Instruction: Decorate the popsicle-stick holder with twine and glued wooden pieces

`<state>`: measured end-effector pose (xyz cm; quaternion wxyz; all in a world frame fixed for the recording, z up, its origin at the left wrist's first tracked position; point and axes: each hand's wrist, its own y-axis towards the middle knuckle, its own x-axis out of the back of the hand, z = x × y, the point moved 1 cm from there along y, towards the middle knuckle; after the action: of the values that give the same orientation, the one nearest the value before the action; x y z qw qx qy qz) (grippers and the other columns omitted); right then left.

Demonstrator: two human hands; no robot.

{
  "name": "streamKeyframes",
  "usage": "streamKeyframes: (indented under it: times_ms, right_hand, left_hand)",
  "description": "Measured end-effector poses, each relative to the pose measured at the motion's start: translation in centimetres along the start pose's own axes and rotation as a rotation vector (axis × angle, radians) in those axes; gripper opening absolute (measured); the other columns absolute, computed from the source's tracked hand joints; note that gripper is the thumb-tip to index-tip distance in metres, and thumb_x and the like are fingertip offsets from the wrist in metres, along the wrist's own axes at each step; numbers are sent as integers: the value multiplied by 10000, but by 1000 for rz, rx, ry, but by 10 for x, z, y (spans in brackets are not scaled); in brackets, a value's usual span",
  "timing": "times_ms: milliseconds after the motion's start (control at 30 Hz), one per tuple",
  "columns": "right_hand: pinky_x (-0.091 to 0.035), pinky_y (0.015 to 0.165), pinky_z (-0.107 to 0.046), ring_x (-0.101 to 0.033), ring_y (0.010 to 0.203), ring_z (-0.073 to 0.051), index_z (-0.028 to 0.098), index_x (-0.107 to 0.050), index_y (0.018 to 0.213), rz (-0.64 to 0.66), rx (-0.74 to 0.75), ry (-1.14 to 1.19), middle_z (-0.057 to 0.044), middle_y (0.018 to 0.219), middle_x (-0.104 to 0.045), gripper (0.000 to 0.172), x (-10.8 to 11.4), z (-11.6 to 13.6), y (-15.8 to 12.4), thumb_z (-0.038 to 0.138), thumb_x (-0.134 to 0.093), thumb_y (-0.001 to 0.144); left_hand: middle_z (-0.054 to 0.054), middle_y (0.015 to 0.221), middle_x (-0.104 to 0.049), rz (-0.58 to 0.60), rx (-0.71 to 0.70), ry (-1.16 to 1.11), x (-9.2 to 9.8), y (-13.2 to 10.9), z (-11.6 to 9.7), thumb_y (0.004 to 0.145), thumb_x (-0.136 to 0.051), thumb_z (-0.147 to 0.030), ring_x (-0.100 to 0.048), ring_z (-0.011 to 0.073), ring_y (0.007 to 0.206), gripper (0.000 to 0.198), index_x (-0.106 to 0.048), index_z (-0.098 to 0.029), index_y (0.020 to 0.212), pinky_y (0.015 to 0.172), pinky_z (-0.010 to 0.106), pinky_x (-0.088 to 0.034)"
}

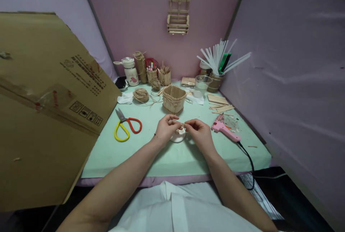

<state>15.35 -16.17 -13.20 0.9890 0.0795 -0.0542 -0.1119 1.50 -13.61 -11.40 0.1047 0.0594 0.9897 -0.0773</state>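
My left hand (167,128) and my right hand (198,131) meet at the middle of the table, fingertips pinched close together. Between them is something small and pale, too small to name. Just under the fingers lies a white round object (178,137), partly covered by my hands. Behind them stands a small basket (174,101) with light sides and a braided twine rim. Scissors (125,123) with one yellow and one red handle rest left of my left hand. To the right of my right hand lies a pink glue gun (225,131) with a black cord.
A large cardboard box (48,109) leans in from the left. Twine balls (141,95), a bottle (130,73) and stick holders (164,75) line the back. At back right are wooden sticks (217,99), a plastic cup (202,83) and a pot of white glue sticks (215,82).
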Motion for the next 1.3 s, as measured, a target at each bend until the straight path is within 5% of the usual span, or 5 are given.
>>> streamKeyframes:
  times_ms: [433,767,900,1067,1300]
  right_hand:
    - [-511,658,-302,-673,700,-182,179,-731,948,55,-28,20,-66,868,-748,296,10,3,-2,398,-662,761]
    - [-448,531,-272,-588,604,-144,200,-669,934,-70,-80,-12,-32,764,-649,318,83,19,-10,476,-645,779]
    - [-373,505,-271,-487,528,-129,193,-653,852,79,-116,-304,-5,655,-600,255,106,10,-9,431,-624,765]
    - [-410,694,-320,-582,743,-196,204,-645,731,238,-10,-811,-47,813,-665,107,110,5,-15,269,-565,760]
    - [-390,666,-293,-575,737,-187,210,-553,661,319,-15,-970,-41,771,-620,103,105,8,-20,146,-515,732]
  left_hand:
    - [-26,606,-651,-5,-17,18,2,2,2,575,-756,-187,-628,131,565,340,-558,-165,851,566,237,-479]
    - [-12,637,-640,-13,3,34,4,3,0,502,-865,-351,-585,121,532,498,-556,-167,845,514,244,-463]
    - [-9,654,-647,-5,1,62,3,3,-1,511,-852,-356,-591,121,523,471,-562,-165,829,488,233,-443]
    - [-1,673,-650,-3,-16,92,4,3,0,514,-842,-358,-593,125,528,437,-579,-163,803,472,232,-436]
    - [-8,670,-638,3,-31,72,4,4,1,535,-843,-333,-587,112,533,404,-585,-161,795,504,233,-444]
